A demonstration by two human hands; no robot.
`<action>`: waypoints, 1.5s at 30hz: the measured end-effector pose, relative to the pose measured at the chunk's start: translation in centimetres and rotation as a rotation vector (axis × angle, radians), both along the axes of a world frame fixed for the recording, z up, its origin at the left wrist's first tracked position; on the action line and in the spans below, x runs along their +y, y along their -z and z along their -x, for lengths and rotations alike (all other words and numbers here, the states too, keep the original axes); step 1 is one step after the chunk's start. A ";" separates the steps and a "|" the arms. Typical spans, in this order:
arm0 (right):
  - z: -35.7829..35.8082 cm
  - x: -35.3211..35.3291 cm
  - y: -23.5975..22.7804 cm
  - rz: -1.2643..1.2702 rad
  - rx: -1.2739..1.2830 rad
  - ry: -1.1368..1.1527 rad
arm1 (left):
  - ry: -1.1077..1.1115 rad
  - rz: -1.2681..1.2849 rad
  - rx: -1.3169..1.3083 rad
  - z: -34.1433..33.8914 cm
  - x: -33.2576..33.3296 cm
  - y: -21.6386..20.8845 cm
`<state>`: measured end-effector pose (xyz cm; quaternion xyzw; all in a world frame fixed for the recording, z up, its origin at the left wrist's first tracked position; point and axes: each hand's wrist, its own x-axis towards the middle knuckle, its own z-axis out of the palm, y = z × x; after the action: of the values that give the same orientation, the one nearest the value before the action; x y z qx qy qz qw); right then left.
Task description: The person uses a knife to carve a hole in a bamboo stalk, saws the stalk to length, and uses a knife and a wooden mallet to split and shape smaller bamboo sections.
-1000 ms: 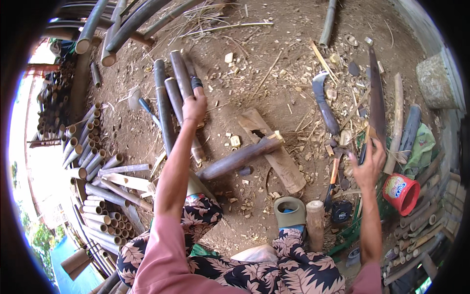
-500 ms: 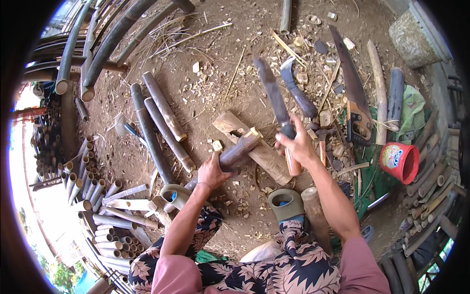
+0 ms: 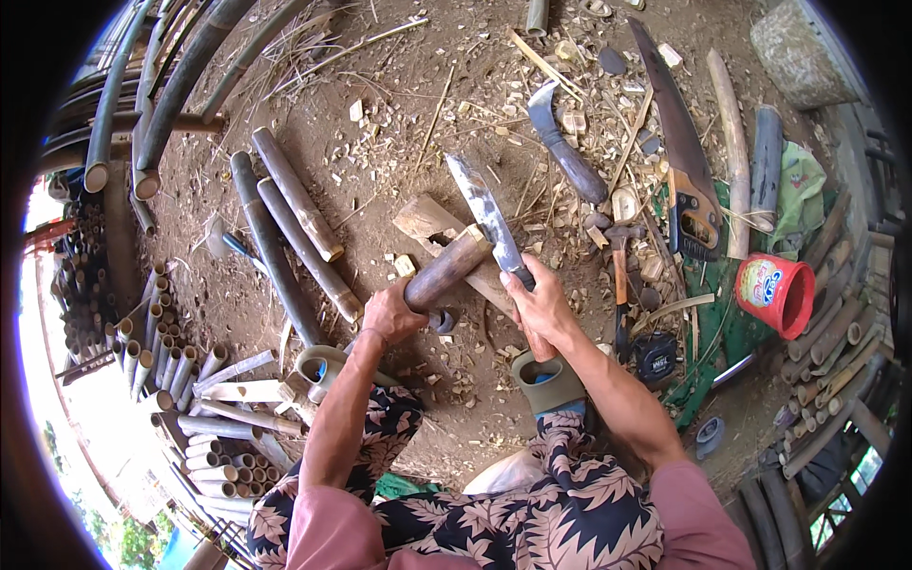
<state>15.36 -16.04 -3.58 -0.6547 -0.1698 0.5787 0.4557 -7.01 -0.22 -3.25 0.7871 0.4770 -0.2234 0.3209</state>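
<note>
My left hand [image 3: 392, 312] is wrapped round a short dark bamboo piece [image 3: 445, 274], which slants up to the right with its pale cut end away from me. That end lies across a notched wooden block [image 3: 424, 222] on the ground. In my right hand [image 3: 543, 302] is a large knife [image 3: 483, 207] with a broad, pale-streaked blade pointing away and left. Its blade is right beside the bamboo's cut end; whether they touch I cannot tell. The lower end of its wooden handle shows below my fist.
Three bamboo lengths [image 3: 294, 209] lie to the left. On the right are a curved blade tool [image 3: 566, 147], a handsaw [image 3: 686, 161], a hammer [image 3: 621, 280], a tape measure [image 3: 655, 359] and a red bucket [image 3: 777, 293]. Bamboo stacks [image 3: 214, 446] stand at lower left; chips litter the soil.
My right hand has brought the knife down and left, from raised over the ground to beside the bamboo's end. My left hand keeps its hold on the bamboo. The view has shifted slightly.
</note>
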 end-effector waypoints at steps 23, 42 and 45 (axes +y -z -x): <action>-0.2 -1.1 -2.1 0.065 -0.110 0.175 | 0.006 -0.020 0.038 -0.1 -0.4 0.1; -4.7 -1.9 1.2 -0.098 0.071 -0.094 | 0.094 -0.648 -0.200 0.0 -5.4 2.7; -9.0 -1.3 0.7 -0.150 0.061 -0.179 | 0.114 -0.640 -0.247 1.0 -5.1 3.1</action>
<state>24.37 -17.35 -4.28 -0.5829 -0.2565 0.6225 0.4549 -7.96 -5.37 -6.35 0.8942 0.4359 0.0168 0.1003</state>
